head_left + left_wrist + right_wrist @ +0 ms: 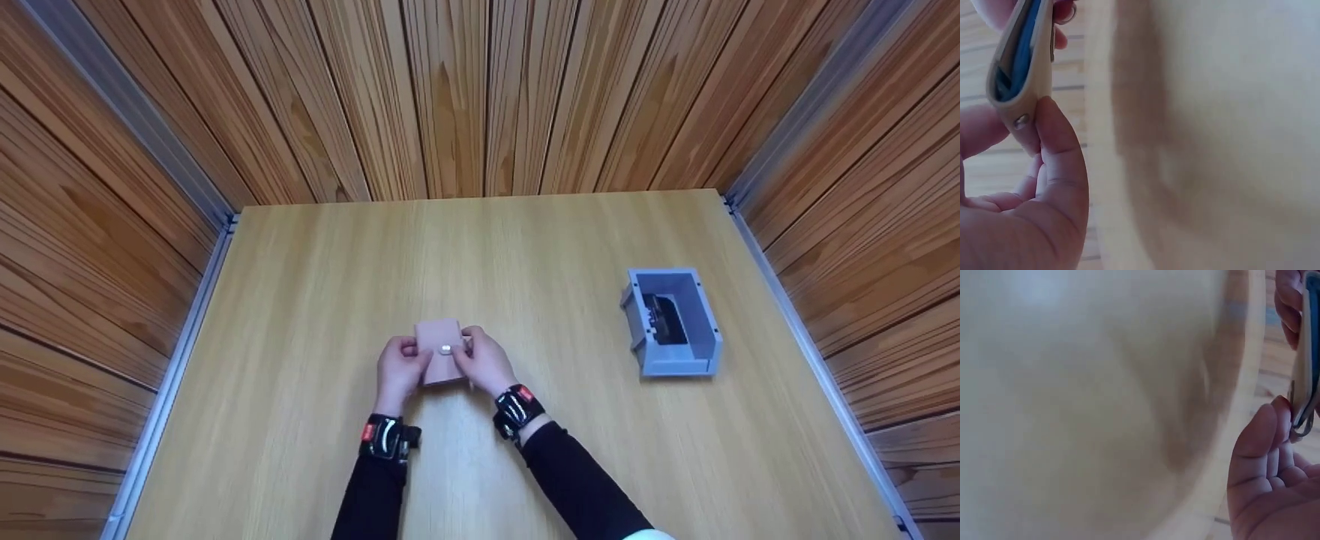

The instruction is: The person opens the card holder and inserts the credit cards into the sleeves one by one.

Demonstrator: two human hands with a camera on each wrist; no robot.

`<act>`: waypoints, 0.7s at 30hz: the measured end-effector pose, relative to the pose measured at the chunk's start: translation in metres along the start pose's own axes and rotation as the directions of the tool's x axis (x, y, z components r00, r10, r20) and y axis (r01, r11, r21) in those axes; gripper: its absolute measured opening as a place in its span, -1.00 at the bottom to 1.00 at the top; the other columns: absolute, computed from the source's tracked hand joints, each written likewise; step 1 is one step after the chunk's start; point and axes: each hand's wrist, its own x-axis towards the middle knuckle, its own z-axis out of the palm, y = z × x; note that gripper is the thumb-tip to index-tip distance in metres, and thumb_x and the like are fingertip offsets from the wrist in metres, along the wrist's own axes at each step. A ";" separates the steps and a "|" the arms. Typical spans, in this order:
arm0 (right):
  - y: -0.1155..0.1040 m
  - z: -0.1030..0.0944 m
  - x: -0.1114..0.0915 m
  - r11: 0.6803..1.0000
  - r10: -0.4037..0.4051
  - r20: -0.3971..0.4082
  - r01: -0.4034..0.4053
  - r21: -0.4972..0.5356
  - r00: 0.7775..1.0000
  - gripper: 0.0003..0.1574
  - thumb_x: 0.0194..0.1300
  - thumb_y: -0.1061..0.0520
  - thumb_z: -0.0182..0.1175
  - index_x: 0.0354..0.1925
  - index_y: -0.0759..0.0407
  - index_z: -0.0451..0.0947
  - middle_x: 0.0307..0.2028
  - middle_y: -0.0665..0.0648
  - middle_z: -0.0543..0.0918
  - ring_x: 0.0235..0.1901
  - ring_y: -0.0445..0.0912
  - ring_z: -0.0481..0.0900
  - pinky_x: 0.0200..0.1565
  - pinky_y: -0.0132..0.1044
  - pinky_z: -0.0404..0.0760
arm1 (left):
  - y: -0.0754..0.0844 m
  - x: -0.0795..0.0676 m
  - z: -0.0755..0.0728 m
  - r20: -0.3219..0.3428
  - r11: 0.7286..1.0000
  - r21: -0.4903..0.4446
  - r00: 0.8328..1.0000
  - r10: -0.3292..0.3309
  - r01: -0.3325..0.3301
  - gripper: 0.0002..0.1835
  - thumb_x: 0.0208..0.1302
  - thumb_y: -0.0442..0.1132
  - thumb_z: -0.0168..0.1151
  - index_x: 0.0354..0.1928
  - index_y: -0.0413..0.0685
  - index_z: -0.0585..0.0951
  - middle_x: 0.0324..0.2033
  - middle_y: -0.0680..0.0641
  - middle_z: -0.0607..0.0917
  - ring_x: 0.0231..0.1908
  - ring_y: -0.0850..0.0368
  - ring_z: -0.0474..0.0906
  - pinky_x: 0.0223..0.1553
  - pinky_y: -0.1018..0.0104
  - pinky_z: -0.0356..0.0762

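Observation:
A small pink wallet (441, 334) with a silver snap is held up between both hands in the head view. My left hand (397, 371) pinches its left edge, thumb on the front. At the opposite edge my right hand (489, 365) grips it, with the thumb close to the snap. From the left wrist, the folded wallet (1043, 73) appears end-on, with a blue inside and a metal stud near the fold. A metal ring (1304, 427) hangs by the fingers at its edge in the right wrist view.
To the right on the wooden table (555, 262) stands a grey-blue bin (679, 367) holding a black object (666, 320). Wood-plank walls (450, 97) with metal frame strips (169, 360) enclose the table at the back and both sides.

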 end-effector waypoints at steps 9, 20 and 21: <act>0.029 -0.029 -0.011 0.998 0.058 -0.069 -0.058 -0.008 0.996 -0.52 0.31 0.09 0.20 0.08 0.39 0.46 -0.31 0.19 0.62 -0.28 0.08 0.61 -0.14 -0.03 0.58 | 0.008 -0.007 0.040 0.096 0.999 0.012 0.994 0.044 -0.045 -0.64 0.15 -0.41 0.34 -0.01 -0.38 0.55 -0.24 -0.18 0.62 -0.18 -0.05 0.57 -0.09 0.14 0.57; 0.052 -0.049 -0.021 0.992 0.120 -0.110 -0.122 -0.011 0.987 -0.49 0.31 0.08 0.22 0.09 0.41 0.47 -0.13 0.34 0.66 -0.13 0.18 0.62 -0.01 0.03 0.55 | 0.014 -0.014 0.071 0.126 0.995 0.040 0.989 0.081 -0.087 -0.66 0.11 -0.43 0.37 -0.05 -0.37 0.58 -0.30 -0.13 0.63 -0.25 0.01 0.57 -0.12 0.15 0.57; 0.053 -0.051 -0.022 0.991 0.129 -0.109 -0.131 -0.009 0.986 -0.49 0.31 0.08 0.22 0.09 0.41 0.47 -0.13 0.34 0.66 -0.12 0.18 0.62 -0.01 0.03 0.55 | 0.014 -0.014 0.073 0.131 0.995 0.046 0.988 0.079 -0.085 -0.66 0.12 -0.42 0.37 -0.05 -0.37 0.58 -0.31 -0.12 0.63 -0.26 0.01 0.57 -0.13 0.16 0.57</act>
